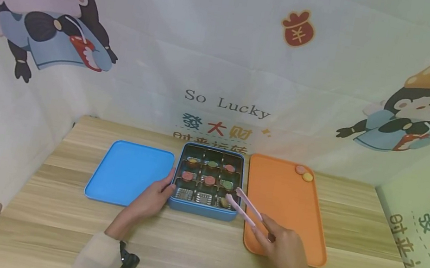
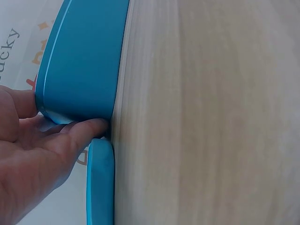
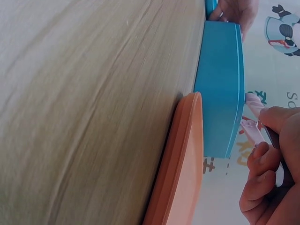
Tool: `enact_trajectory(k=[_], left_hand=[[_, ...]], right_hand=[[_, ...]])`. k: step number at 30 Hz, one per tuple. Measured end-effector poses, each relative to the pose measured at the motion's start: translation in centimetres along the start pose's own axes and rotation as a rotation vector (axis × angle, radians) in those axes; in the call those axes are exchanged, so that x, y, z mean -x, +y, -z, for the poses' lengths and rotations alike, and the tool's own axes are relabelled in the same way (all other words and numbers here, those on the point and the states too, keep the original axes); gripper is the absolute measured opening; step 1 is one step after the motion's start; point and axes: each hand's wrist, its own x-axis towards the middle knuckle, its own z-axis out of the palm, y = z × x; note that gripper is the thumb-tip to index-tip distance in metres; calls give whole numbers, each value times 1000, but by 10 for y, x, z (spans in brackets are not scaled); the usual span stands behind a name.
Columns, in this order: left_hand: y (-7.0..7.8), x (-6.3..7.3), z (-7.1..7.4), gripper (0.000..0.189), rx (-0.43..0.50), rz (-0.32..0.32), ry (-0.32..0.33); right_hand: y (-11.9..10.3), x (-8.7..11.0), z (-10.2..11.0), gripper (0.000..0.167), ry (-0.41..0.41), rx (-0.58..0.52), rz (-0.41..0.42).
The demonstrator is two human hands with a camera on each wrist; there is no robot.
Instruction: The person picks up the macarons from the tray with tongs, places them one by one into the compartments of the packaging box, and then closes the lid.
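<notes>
A blue tin box (image 1: 201,209) holds a clear divided insert with small round biscuit-like pieces in pink, green and yellow. A brownish piece (image 1: 224,202) lies in its front right compartment; the front left and front middle compartments show bare ridged bottoms. My left hand (image 1: 153,198) touches the box's left side, its fingers against the wall and corner in the left wrist view. With my right hand (image 1: 286,248) I grip pink tongs (image 1: 246,211). Their tips are spread apart over the box's front right part, with nothing seen between them.
To the right lies an orange tray (image 1: 284,206), with a pink piece (image 1: 300,169) and a yellow piece (image 1: 307,177) at its far right corner. A flat blue lid (image 1: 130,174) rests left of the box. A printed cloth (image 1: 226,61) hangs behind the wooden table (image 1: 188,251).
</notes>
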Motion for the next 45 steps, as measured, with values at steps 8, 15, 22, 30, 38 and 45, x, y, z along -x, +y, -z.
enact_trajectory(k=[8,15,22,30,38,45], left_hand=[[0,0,1,57,-4,-3,4],[0,1,2,57,-15,-6,3],[-1,2,2,57,-26,-1,4],[-1,1,1,56,-14,-1,4],[0,2,0,57,-9,5,10],[1,2,0,57,-14,0,10]], right_hand=[[10,-5,3,33,44,7,16],[33,-12,5,36,95,31,18],[54,-18,15,35,75,43,-86],[83,-24,28,36,9,87,-252],[112,-28,34,36,-3,105,-435],[122,-33,36,38,-15,127,-500]])
